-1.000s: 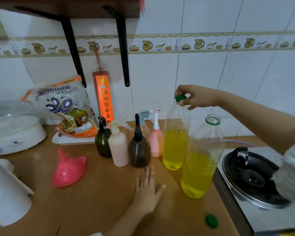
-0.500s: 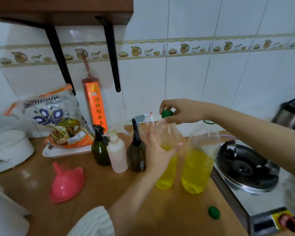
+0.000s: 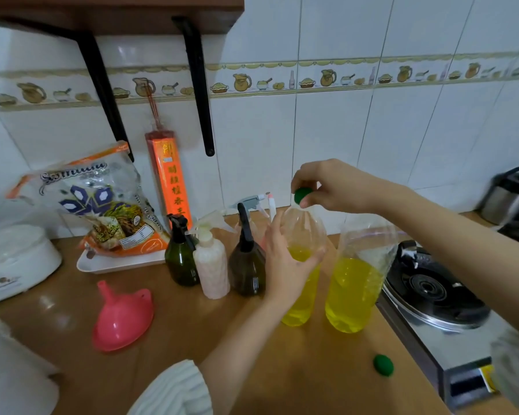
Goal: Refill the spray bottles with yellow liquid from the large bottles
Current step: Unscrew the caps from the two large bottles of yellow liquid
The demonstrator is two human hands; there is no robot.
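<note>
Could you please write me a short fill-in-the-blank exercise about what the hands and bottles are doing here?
1. The right hand pinches the ____ cap on the left large bottle.
2. The left hand grips that bottle's ____.
3. The loose cap lies on the ____.
4. The funnel is ____.

Missing words: green; body; counter; pink

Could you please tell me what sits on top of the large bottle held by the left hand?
A green cap, pinched by the right hand; the bottle's mouth beneath is hidden.

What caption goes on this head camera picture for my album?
Left hand steadies a big yellow-liquid bottle while right hand grips its green cap.
</note>
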